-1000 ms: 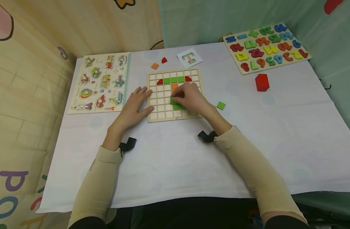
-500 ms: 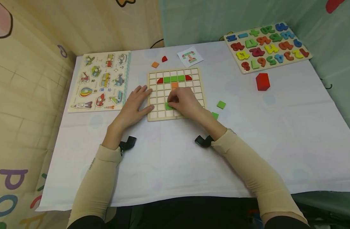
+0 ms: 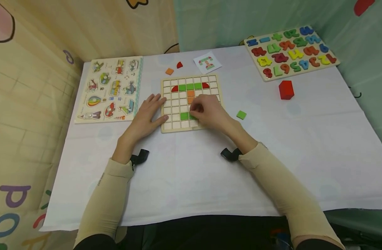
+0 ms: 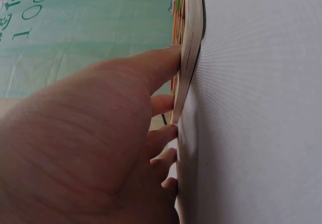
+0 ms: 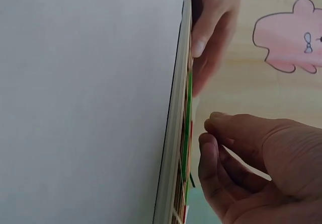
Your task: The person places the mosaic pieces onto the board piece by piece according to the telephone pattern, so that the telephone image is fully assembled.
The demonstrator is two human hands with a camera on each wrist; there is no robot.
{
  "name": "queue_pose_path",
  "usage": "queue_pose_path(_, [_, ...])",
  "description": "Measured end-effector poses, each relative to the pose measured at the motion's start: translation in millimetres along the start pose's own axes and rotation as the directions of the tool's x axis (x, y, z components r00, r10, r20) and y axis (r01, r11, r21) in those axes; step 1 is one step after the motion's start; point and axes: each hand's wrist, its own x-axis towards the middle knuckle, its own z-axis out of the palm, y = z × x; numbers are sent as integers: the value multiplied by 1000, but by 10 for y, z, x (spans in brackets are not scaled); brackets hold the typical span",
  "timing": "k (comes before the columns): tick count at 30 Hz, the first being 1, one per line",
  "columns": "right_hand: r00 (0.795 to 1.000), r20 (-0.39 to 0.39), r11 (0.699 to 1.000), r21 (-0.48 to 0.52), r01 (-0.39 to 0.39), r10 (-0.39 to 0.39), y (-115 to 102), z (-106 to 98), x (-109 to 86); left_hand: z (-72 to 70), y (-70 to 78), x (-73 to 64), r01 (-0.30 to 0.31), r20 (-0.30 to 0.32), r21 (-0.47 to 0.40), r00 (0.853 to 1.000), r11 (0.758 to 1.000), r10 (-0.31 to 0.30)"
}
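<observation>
A wooden grid board (image 3: 176, 129) lies in front of me in the head view. Its upper row holds several green tiles (image 3: 189, 86) between two red quarter-round tiles (image 3: 174, 89). Orange tiles (image 3: 190, 93) sit beneath them, and a lower green tile (image 3: 184, 116) lies near the bottom. My left hand (image 3: 146, 114) rests at the board's left edge, fingers spread, thumb on the rim. Over the lower squares is my right hand (image 3: 210, 111), hiding part of the board. Its thumb and fingertips (image 5: 209, 139) are curled close together, apart from the board, with no tile visible between them.
A loose green tile (image 3: 241, 115) lies right of the board. Behind it are an orange tile (image 3: 169, 71), a red piece (image 3: 179, 65) and a pattern card (image 3: 207, 63). A vehicle puzzle (image 3: 108, 91), number puzzle (image 3: 291, 52) and red block (image 3: 286, 90) stand farther out.
My right hand has set a green tile into the lower row, let go and shifted right. An orange square below the first now shows. My left hand has stayed still.
</observation>
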Motion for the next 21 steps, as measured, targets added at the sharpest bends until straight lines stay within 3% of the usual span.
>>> queue_pose_path(6, [996,-72,998,53,-39,43,252,-252,-238,4,6,-4,10,3,1,1000,1000,-10])
queue_pose_path(11, [980,-107,985,52,-164,169,447,-530,-462,24,12,-3,11,17,-8,1000,1000,-11])
queue_pose_path(16, [947,-52,948,8,-317,317,630,-779,-582,25,11,-9,14,11,7,1000,1000,-14])
queue_pose_path(21, [912,38,912,-29,-408,409,723,-937,-653,-6,33,-8,10,5,10,1000,1000,-10])
